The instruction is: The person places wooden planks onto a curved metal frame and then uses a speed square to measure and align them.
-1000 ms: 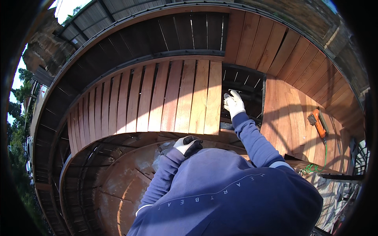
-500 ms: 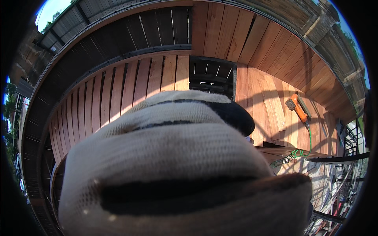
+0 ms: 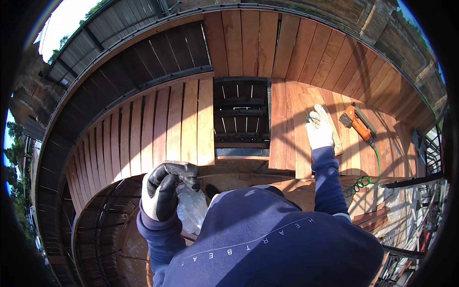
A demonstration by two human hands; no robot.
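My left hand [image 3: 167, 185], in a white knit glove with a black palm, is raised in front of me with its fingers curled inward. Crumpled clear plastic [image 3: 191, 208], perhaps a bag, shows directly under those fingertips; I cannot tell whether they grip it. Over to the right, my right hand [image 3: 319, 126], gloved the same way, is over a loose wooden board [image 3: 337, 142] on the slatted seat. Its fingers are bent, and whatever they may hold is hidden. Just right of that hand lies an orange power tool [image 3: 357, 123] with a green coiled hose [image 3: 368, 181].
A curved bench has reddish slats on its seat [image 3: 179, 124] and backrest [image 3: 306, 48]. Between the seat sections is a gap with dark framing [image 3: 241, 115]. Bare dark backrest panels [image 3: 124, 67] curve along the left. Scattered wood offcuts [image 3: 375, 215] lie at lower right.
A gloved hand that filled much of the view has moved away from the camera. Both my hands, sleeves and the clear plastic now show. The view has shifted slightly.
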